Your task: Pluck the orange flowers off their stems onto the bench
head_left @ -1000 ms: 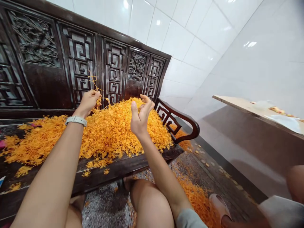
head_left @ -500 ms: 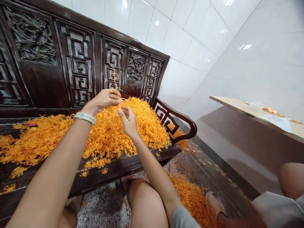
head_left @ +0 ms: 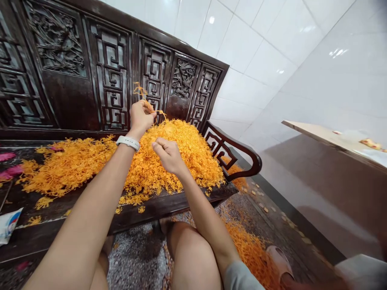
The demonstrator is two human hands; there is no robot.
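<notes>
A big heap of orange plastic sprigs (head_left: 181,153) covers the seat of a dark carved wooden bench (head_left: 169,207). My left hand (head_left: 141,116), with a white watch at the wrist, is raised above the heap and closed on a thin orange sprig (head_left: 142,93) that sticks up from the fist. My right hand (head_left: 167,155) hovers just over the heap, its fingers curled and pinched together; what they hold is too small to make out.
More orange sprigs (head_left: 250,251) lie on the speckled floor by my knees. Pink pieces (head_left: 7,167) and a white packet (head_left: 9,223) sit at the bench's left end. A board (head_left: 326,139) leans against the tiled wall at right. Another person's slippered foot (head_left: 279,262) is at lower right.
My left hand has risen with the sprig. My right hand, open and raised a second ago, has dropped to the heap and closed its fingers. The view has shifted to the left.
</notes>
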